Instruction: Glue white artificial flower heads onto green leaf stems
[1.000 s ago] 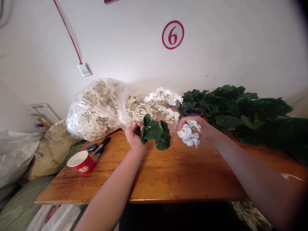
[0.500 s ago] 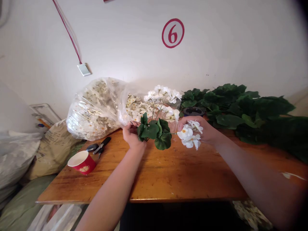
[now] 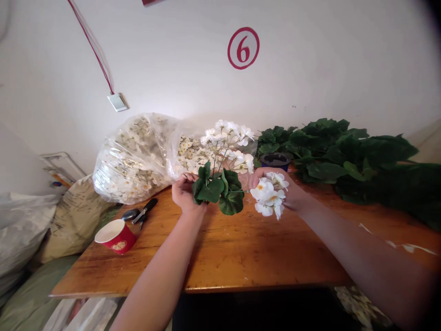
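My left hand point(image 3: 185, 195) is closed around the base of an artificial flower plant with green leaves point(image 3: 211, 189), held above the table. White blooms point(image 3: 229, 133) rise on thin stems from its far side. My right hand point(image 3: 263, 177) is closed at a white flower cluster point(image 3: 268, 195) with yellow-orange centres, at the right end of a stem stretching out from the leaves. The cluster covers part of the right fingers. Behind both hands lies a clear plastic bag point(image 3: 134, 161) full of white flowers.
A red paper cup point(image 3: 117, 236) stands at the left of the wooden table point(image 3: 262, 257), near scissors or a similar cutter with a dark handle point(image 3: 146, 211). Piled green leaves point(image 3: 344, 151) and a dark round container point(image 3: 275, 160) lie at the back right. Sacks point(image 3: 69, 220) stand left of the table.
The camera view has shifted slightly. Both hands keep the same hold, and the white cluster at my right hand has turned a little.
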Available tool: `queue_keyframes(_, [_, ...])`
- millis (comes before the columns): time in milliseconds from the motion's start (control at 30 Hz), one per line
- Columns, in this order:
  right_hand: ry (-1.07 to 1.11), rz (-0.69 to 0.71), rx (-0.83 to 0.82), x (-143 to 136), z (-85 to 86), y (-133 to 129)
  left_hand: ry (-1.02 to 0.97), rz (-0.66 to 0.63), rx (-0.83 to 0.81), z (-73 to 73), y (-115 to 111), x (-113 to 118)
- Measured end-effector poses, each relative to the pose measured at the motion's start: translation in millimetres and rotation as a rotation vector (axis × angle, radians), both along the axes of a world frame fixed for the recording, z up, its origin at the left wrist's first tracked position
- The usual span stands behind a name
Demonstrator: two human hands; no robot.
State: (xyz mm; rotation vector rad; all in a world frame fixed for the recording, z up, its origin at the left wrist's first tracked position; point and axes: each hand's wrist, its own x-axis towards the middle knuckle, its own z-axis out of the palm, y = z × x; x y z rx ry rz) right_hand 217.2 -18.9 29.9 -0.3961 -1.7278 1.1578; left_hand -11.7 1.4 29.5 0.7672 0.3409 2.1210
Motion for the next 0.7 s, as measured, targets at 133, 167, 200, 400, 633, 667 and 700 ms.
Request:
queue_keyframes(133, [0.029, -0.033, -0.031, -4, -0.9, -2, -0.045, -0.038, -0.048, -0.7, 5, -7])
queue_keyframes(167, [0.048, -0.048, -0.06, -5, -1.5, -2, -0.048, -0.051, -0.069, -1.0, 6, -9])
queue_keyframes(200, [0.073, -0.059, -0.095, -6, -2.2, -2, -0.051, -0.072, -0.094, -1.4, 7, -10])
queue_keyframes(400, [0.22, -0.089, -0.29, -12, 0.1, -6, -0.103, -0.258, -0.23, -3.3, 7, -12])
queue_keyframes(633, [0.238, -0.054, -0.337, -12, 10.5, -13, -0.125, -0.354, -0.295, -1.7, 4, -8])
queue_keyframes(667, [0.245, -0.048, -0.338, -12, 10.7, -13, -0.118, -0.365, -0.299, -1.0, 3, -7])
queue_keyframes(700, [0.253, -0.041, -0.34, -11, 10.5, -13, -0.108, -0.377, -0.301, -0.3, 2, -7])
